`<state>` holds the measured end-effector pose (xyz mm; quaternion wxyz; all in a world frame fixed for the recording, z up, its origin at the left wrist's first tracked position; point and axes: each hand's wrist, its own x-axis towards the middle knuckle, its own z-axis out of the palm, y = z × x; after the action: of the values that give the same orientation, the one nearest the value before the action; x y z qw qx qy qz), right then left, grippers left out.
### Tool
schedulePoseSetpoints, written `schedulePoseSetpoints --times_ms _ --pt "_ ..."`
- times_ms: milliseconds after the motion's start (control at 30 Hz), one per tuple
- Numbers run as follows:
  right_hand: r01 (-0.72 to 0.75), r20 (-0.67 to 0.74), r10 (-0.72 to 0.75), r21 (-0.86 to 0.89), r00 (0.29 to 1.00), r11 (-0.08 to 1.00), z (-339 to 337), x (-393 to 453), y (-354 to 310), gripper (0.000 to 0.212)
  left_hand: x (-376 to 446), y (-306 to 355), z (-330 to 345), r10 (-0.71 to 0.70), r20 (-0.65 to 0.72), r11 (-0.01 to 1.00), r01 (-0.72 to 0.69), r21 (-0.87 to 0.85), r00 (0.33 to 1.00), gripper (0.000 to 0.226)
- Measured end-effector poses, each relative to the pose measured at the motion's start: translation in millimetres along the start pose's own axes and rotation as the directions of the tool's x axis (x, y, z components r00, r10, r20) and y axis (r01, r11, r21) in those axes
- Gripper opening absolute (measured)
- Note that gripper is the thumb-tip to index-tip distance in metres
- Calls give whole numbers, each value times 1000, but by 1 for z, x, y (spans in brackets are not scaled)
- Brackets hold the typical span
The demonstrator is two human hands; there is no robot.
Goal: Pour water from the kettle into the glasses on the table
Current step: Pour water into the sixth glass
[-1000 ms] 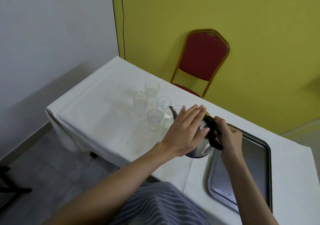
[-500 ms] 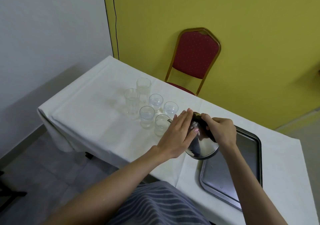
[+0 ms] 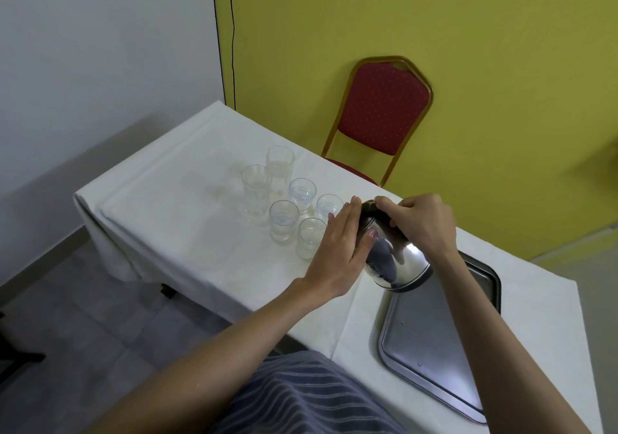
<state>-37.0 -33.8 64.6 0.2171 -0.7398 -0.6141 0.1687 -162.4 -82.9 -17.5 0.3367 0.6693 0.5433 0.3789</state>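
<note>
A shiny steel kettle [image 3: 398,263] hangs tilted over the table, its top leaning toward the glasses. My right hand [image 3: 418,224] grips its black handle from above. My left hand [image 3: 341,249] lies flat against the kettle's left side, fingers straight. Several clear glasses stand in a cluster on the white tablecloth [image 3: 167,206]: two tall ones [image 3: 256,192] at the back, smaller ones [image 3: 283,219] in front, each with some water. The nearest small glass [image 3: 309,238] sits just left of my left hand. The spout is hidden behind my hands.
A steel tray [image 3: 431,343] lies on the table at the right, below the kettle. A red chair [image 3: 381,112] stands against the yellow wall behind the table. The table's near edge runs diagonally in front of me.
The kettle has tipped further, its base lifting toward the tray side, and it has drawn back to the right of the glasses. Both hands stayed on it.
</note>
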Motion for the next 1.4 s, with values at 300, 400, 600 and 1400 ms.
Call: schedulePoseSetpoints --times_ms 300,400,600,1400 --pt "57 28 -55 -77 998 995 -7 5 -13 51 -5 10 -2 -64 -37 994 61 -93 997 61" --pt "65 42 -61 -97 997 993 -9 5 -17 49 -5 9 -1 -72 -48 991 66 -116 996 61" --pt "78 47 -73 -119 996 990 -9 6 -22 50 -5 6 0 -85 -59 988 77 -137 995 63" --pt "77 38 -72 -159 997 984 -3 8 -27 51 -5 0 0 -111 -37 984 105 -145 993 64"
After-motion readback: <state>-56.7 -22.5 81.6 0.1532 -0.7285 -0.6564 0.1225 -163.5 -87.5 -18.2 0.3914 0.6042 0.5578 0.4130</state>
